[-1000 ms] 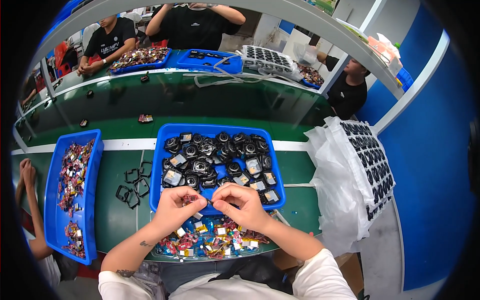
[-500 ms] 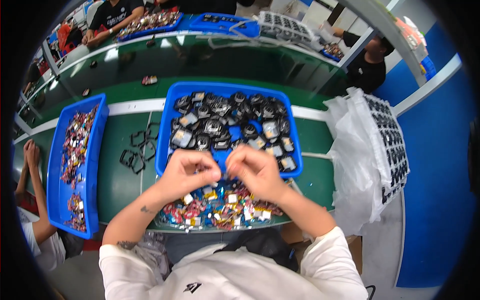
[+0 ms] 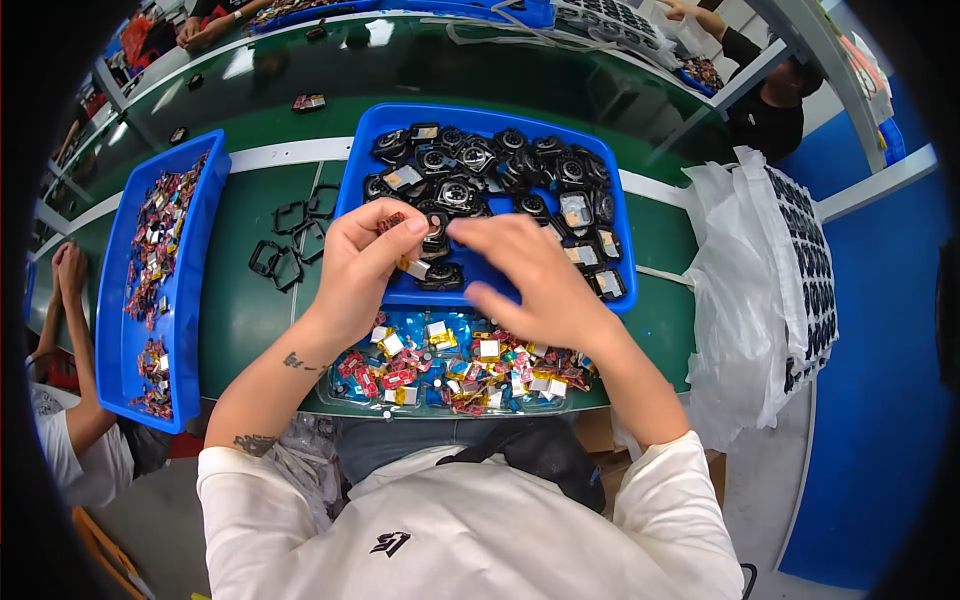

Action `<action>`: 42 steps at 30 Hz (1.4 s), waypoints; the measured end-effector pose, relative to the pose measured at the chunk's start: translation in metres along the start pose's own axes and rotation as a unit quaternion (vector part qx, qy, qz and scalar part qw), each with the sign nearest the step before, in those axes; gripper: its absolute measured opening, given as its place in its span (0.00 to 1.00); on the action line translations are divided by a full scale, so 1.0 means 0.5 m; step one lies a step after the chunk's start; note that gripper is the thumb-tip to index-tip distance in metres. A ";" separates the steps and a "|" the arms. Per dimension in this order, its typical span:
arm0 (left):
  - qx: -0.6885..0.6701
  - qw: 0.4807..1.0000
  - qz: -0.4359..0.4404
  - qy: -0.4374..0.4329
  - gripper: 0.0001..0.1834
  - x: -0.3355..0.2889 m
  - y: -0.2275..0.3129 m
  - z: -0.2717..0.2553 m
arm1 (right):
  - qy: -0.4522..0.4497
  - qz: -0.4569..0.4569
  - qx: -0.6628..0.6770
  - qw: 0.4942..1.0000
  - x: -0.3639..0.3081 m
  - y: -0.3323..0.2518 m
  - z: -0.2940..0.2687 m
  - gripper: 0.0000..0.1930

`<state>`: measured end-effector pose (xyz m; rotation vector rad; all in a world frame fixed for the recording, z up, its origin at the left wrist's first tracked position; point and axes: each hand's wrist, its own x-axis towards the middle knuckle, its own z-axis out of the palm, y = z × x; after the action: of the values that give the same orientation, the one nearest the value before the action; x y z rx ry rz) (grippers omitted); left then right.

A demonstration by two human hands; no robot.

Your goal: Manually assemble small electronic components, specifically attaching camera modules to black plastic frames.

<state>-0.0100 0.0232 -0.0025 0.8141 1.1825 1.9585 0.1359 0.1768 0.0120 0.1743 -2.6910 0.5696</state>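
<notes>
My left hand [image 3: 360,262] is closed on a small red circuit board [image 3: 391,223]; a whitish piece [image 3: 413,267], seemingly part of it, pokes out below the fingers. To its right, my right hand [image 3: 540,278] holds nothing, its fingers apart and a little blurred. Both hands hover over the near side of a blue tray [image 3: 612,300] of black watch-like casings [image 3: 457,195], some with pale square faces. Just below the hands, a clear plastic tray [image 3: 345,400] holds many red boards with white and yellow pieces [image 3: 400,378].
At the left stands a long blue bin [image 3: 190,330] of similar red parts. Black frames [image 3: 290,240] lie between the bins on the green table [image 3: 240,330]. Stacked white trays [image 3: 800,260] in plastic wrap [image 3: 725,300] stand at the right. Other people work at left and far side.
My hands have drawn apart, and the right one has opened. A red circuit board now shows in my left hand. The whole view has shifted, so the trays sit higher in it.
</notes>
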 end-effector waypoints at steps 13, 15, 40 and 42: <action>0.010 1.000 0.001 -0.008 0.05 -0.002 -0.008 0.002 | 0.028 0.046 0.170 0.984 -0.008 0.006 0.011 0.16; 0.026 1.000 0.012 -0.002 0.04 -0.002 -0.008 0.007 | 0.063 0.131 0.321 0.936 -0.008 -0.003 0.010 0.17; 0.379 0.913 0.153 -0.013 0.03 -0.020 -0.019 0.034 | 0.096 0.219 0.498 0.834 -0.012 -0.030 0.025 0.15; 0.368 0.918 0.148 -0.006 0.03 -0.020 -0.022 0.032 | 0.094 0.217 0.483 0.843 -0.012 -0.033 0.027 0.14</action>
<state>0.0110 0.0266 -0.0077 1.4479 1.9213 1.7064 0.1402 0.1566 0.0043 -0.2334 -1.9947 1.9288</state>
